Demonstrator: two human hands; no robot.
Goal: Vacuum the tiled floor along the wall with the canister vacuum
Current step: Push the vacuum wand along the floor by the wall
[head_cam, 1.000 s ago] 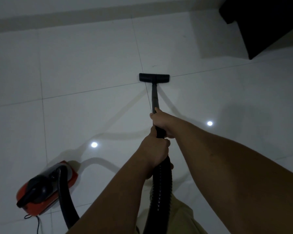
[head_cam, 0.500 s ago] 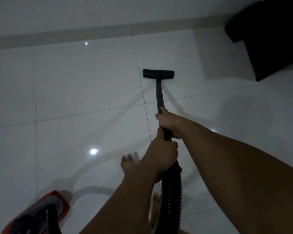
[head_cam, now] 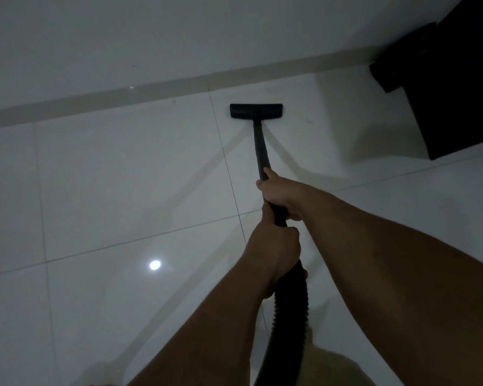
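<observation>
At far left, the pale skirting strip [head_cam: 101,97] runs along the foot of the wall [head_cam: 151,37], slanting up toward the right. A bright light reflection [head_cam: 154,264] shines on the glossy tiled floor [head_cam: 109,176] at near left. The left hand [head_cam: 273,253] clenches the black wand where the ribbed hose [head_cam: 290,310] joins it, its grip wrapped round the tube. Just beyond, the right hand [head_cam: 280,195] grasps the wand [head_cam: 260,147] farther along. The floor nozzle [head_cam: 256,111] lies flat on the tile, near the skirting but apart from it. At far right stands a dark piece of furniture [head_cam: 457,87], well apart from the nozzle.
</observation>
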